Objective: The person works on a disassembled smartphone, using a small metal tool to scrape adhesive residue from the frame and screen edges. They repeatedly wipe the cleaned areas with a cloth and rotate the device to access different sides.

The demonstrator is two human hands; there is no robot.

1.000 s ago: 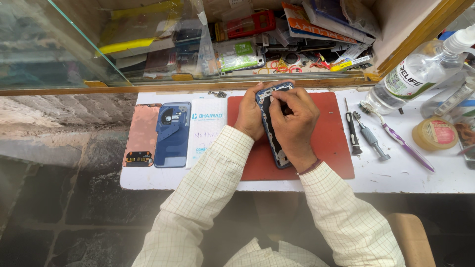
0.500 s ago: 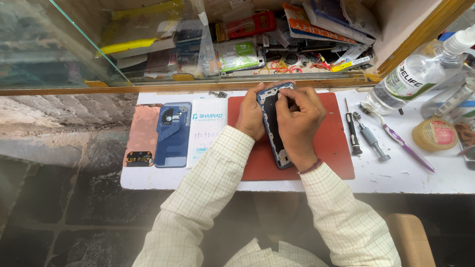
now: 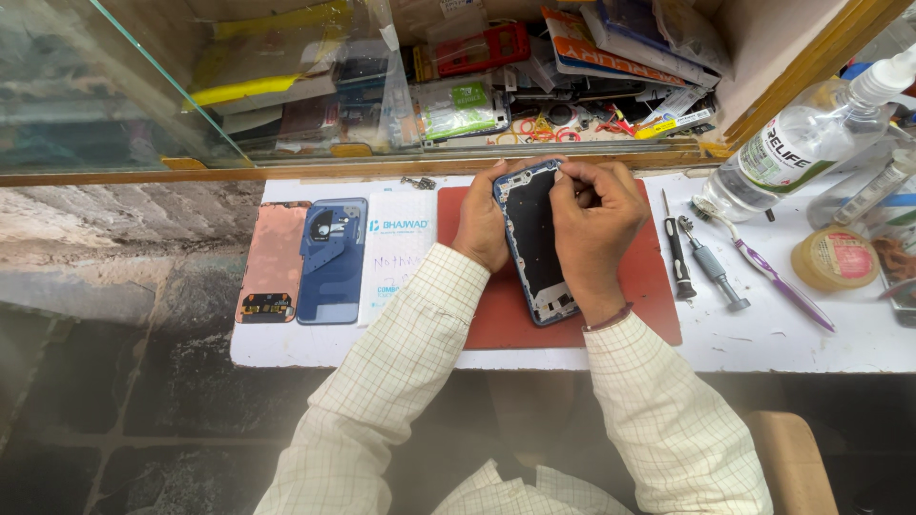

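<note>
Between both hands, on the red mat [image 3: 649, 286], sits the opened phone [image 3: 532, 238]. Left hand [image 3: 484, 224] grips its edge, right hand [image 3: 593, 217] pinches at the top corner (teardown stage, probably). Next needs careful fingertip prying.

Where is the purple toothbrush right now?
In the head view, the purple toothbrush lies right of the hands, between a grey screwdriver and a tape roll.

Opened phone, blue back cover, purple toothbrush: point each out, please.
opened phone [image 3: 530, 243], head view, dark inner face.
blue back cover [image 3: 333, 262], head view, middle of panel.
purple toothbrush [image 3: 775, 277], head view, handle.
</note>
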